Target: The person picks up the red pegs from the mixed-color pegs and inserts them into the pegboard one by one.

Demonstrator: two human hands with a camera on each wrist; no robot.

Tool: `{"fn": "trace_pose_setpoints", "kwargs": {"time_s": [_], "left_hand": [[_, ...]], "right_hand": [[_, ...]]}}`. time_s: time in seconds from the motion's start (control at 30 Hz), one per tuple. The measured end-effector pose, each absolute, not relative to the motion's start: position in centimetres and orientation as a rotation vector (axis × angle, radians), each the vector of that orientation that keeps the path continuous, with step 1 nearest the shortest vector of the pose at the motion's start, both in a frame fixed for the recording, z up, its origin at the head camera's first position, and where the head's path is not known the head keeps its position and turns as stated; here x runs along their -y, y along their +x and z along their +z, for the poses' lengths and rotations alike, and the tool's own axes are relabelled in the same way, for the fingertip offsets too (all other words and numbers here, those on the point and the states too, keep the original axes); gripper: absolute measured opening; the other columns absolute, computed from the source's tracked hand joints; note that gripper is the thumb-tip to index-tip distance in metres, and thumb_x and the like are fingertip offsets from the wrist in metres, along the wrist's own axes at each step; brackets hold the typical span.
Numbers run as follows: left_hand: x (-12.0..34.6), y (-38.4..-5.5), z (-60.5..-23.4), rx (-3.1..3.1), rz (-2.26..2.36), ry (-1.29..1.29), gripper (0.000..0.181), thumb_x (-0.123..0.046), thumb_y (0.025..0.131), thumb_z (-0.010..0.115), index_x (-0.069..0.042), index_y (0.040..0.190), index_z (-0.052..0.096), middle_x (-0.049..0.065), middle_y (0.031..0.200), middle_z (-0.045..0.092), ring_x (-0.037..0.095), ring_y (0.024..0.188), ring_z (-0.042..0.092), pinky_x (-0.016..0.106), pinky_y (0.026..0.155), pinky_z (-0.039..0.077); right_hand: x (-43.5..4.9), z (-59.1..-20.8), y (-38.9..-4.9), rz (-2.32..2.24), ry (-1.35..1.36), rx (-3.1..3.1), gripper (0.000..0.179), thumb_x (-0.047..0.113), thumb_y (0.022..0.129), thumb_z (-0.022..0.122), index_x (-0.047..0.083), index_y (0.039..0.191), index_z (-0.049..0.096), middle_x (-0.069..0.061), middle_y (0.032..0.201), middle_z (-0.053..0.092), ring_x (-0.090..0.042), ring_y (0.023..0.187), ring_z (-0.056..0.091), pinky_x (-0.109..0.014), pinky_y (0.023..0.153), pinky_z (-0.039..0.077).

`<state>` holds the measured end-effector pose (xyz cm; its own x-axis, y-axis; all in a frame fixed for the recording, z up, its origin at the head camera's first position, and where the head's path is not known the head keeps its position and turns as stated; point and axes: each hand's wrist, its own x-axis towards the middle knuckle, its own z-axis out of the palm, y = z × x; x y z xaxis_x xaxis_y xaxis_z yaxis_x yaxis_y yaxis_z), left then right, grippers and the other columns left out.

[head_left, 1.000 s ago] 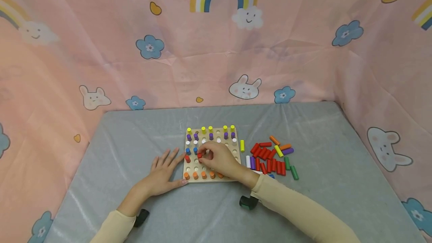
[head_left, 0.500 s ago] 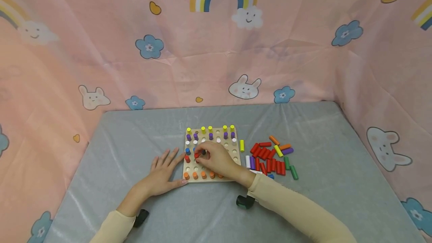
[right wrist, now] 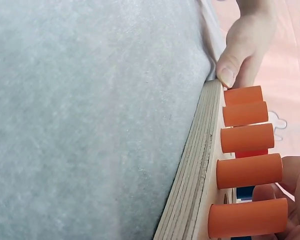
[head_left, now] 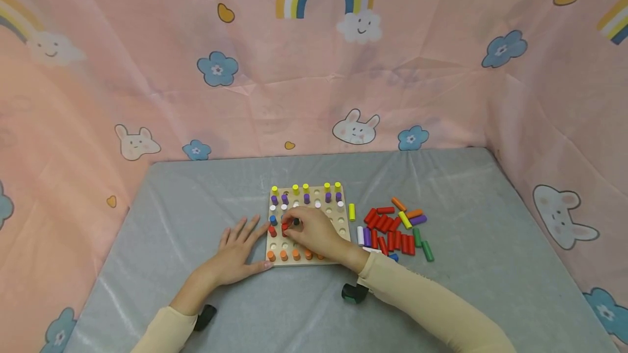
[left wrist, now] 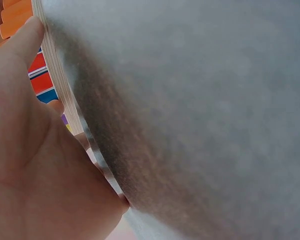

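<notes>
Red peg (head_left: pixel 284 227) is at the plywood pegboard (right wrist: pixel 192 175), pinched btwn thumb + fingertips of the R hand (head_left: pixel 316 230); in the last sec it's shifted a touch L, to right beside the 1st red peg (head_left: pixel 272 231), so that row prob. has its 2nd peg in or nearly in (can't tell if seated). L hand (head_left: pixel 240 252) hasn't moved: fingers straight + spread, thumb at the board's edge, nothing gripped. Loose pegs (head_left: pixel 398 241) lie R of the board on grey cloth (head_left: pixel 221 189); no brands, labels or legible txt.
</notes>
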<state>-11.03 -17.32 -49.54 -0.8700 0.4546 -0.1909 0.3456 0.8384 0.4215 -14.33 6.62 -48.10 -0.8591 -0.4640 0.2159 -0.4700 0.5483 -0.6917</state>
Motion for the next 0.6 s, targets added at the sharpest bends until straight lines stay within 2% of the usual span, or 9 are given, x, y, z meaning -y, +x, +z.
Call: {"fn": "trace_pose_setpoints", "kwargs": {"time_s": [0.6], "left_hand": [[17.28,-10.98,-49.43,-2.739,0.554,0.619,0.089,-0.061,0.088,0.063,-0.026,0.159,0.023,0.010,0.168,0.014,0.043,0.154,0.009,0.074,0.114,0.010]], "right_hand": [[-6.49,-48.51,-14.31,1.230,0.843,2.775,0.015,0.016,0.087,0.076,0.015,0.102,0.073,0.005,0.097,0.072,-0.012,0.083,0.064,-0.020,0.075,0.049]]}}
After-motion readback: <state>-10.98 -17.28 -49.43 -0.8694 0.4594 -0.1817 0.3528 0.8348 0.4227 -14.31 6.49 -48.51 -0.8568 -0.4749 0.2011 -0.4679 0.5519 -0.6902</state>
